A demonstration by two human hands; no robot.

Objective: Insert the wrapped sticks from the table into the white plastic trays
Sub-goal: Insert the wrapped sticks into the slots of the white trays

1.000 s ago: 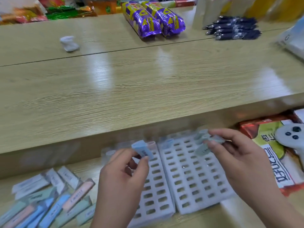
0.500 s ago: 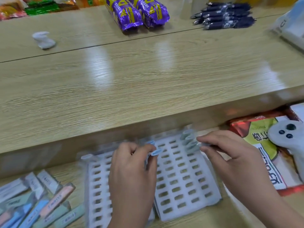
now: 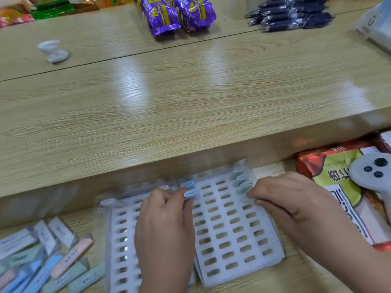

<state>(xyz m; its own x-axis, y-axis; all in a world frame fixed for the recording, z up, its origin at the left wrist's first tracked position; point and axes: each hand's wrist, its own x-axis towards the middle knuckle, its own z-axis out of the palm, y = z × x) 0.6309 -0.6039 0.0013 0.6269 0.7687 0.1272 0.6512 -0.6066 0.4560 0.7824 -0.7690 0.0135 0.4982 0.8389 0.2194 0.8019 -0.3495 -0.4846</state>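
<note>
Two white plastic trays lie side by side on the lower counter (image 3: 84, 216): left tray (image 3: 122, 240) and right tray (image 3: 232, 229). Your left grip (image 3: 165, 225) pinches one blue wrapped stick (image 3: 191, 194) at the right tray's far-left column. Your right grip (image 3: 292, 204) curls against about four grey-blue sticks (image 3: 240, 176) standing in that tray; whether it pinches one cannot be determined. One loose pile of wrapped sticks (image 3: 53, 265) lies left of the trays. The wood-grain upper counter (image 3: 190, 102) carries two purple packets (image 3: 158, 17).

Left hand (image 3: 165, 229) pinches blue stick (image 3: 190, 194) — at tray (image 3: 232, 240).
</note>
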